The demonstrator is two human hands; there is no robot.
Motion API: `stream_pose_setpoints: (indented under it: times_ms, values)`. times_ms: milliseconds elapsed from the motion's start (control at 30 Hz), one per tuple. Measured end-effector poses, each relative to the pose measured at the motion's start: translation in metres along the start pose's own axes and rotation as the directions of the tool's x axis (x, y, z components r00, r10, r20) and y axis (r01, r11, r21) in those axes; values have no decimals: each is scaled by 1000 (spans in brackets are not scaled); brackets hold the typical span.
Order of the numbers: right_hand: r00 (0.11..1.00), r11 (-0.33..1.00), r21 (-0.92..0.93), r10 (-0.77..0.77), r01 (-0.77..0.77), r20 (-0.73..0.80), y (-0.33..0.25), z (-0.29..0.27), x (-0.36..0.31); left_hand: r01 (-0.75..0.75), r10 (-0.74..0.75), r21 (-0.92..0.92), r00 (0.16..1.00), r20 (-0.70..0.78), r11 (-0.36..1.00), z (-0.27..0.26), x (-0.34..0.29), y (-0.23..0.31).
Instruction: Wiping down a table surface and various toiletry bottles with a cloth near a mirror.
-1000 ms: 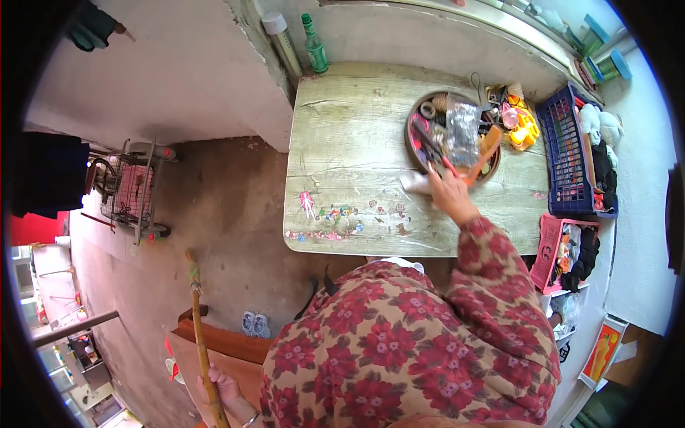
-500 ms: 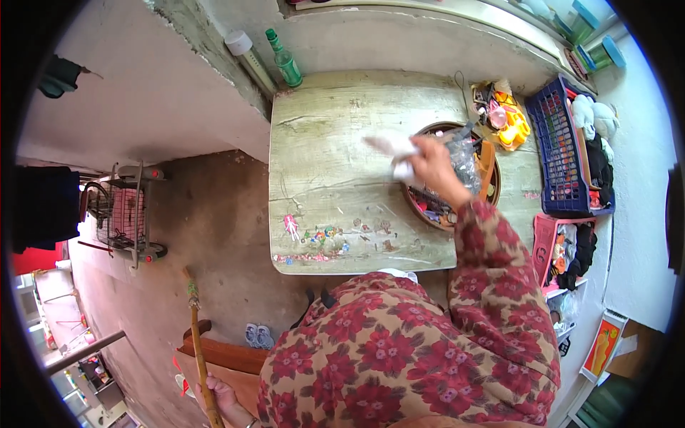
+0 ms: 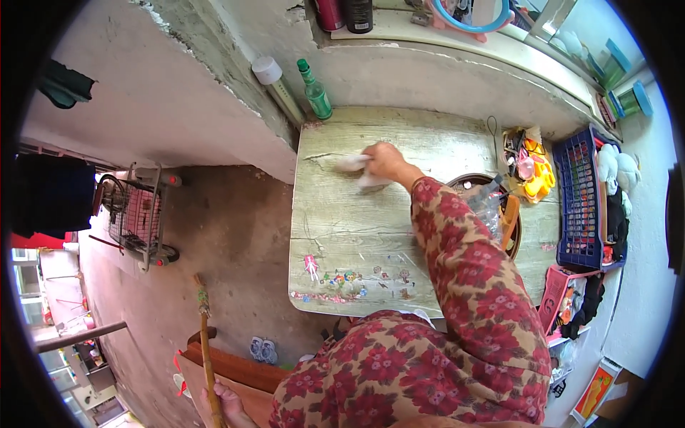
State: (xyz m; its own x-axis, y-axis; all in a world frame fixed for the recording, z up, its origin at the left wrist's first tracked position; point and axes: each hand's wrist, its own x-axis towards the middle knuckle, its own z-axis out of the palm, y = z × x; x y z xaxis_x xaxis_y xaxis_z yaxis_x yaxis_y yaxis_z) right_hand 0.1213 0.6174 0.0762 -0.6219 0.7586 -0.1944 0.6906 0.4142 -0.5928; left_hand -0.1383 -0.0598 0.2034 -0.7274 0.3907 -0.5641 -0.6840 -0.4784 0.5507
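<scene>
My right hand point(image 3: 387, 162) is closed on a white cloth point(image 3: 351, 163) over the far part of a pale wood-grain table point(image 3: 342, 235). The cloth hangs out to the left of the fingers and seems to lie against the tabletop. Low on the left, my left hand point(image 3: 230, 404) wraps round a yellowish wooden stick point(image 3: 205, 342), held upright beside the table with a ragged, greenish tip. Right of my right forearm stands a round brown basin point(image 3: 516, 246), partly hidden by the sleeve, with clear plastic and an orange piece in it.
A green glass bottle point(image 3: 315, 93) stands at the table's far left corner. Yellow and pink small items point(image 3: 536, 178) lie at the far right, beside a blue plastic basket point(image 3: 575, 207) and a pink basket point(image 3: 553, 296). Stickers point(image 3: 342, 280) mark the near edge. A wheeled cart point(image 3: 139, 217) stands left.
My right hand has moved left, away from the basin, taking the white cloth with it. My left hand still grips the stick. The whole view has shifted, showing more of the windowsill.
</scene>
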Motion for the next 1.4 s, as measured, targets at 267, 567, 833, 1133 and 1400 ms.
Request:
stream_pose_setpoints:
  times_ms: [267, 567, 833, 1133, 1400]
  values:
    - [892, 984, 118, -67, 132, -447, -4, -112, 16, 21, -16, -88, 998, 65, 996, 21, 4, -15]
    - [925, 950, -295, -16, -105, -380, 32, -62, 31, 63, -46, -109, 987, 155, 992, 23, -1, -15]
    - [962, 960, -80, -271, 269, -12, -91, 152, -6, -69, 67, -85, 998, -18, 994, 4, -8, -10]
    - [772, 872, 339, -477, 354, 420, -158, 185, -155, 57, -18, -232, 986, 166, 971, 36, 59, 105]
    - [951, 896, 352, -305, 270, 49, -152, 81, -237, 165, -185, 91, 941, 283, 982, 225, 165, -35]
